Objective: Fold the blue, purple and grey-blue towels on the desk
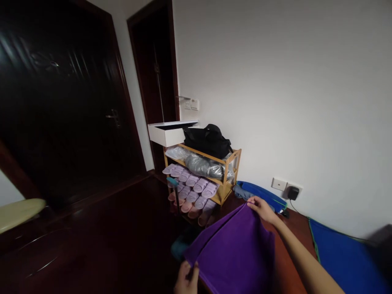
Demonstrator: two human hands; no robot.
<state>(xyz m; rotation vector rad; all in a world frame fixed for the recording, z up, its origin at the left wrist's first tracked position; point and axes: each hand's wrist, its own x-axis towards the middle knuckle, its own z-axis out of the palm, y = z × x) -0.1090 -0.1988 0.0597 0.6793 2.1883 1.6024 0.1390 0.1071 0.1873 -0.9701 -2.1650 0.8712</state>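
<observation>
A purple cloth (235, 253) hangs stretched between my two hands, with a fold running along its upper edge. My left hand (187, 278), low in the view, pinches the cloth's near left corner between thumb and fingers. Farther off and to the right, my right hand (259, 207) grips the far upper corner. The lower part of the cloth falls toward the bottom of the view, over a reddish-brown surface (289, 265).
A wooden shoe rack (228, 173) with several lilac slippers (200, 185) stands against the wall. On it are a black bag (206, 141) and a white box (167, 136). Blue cloths (260, 194) lie by the wall. A yellowish stool (21, 212) is at left.
</observation>
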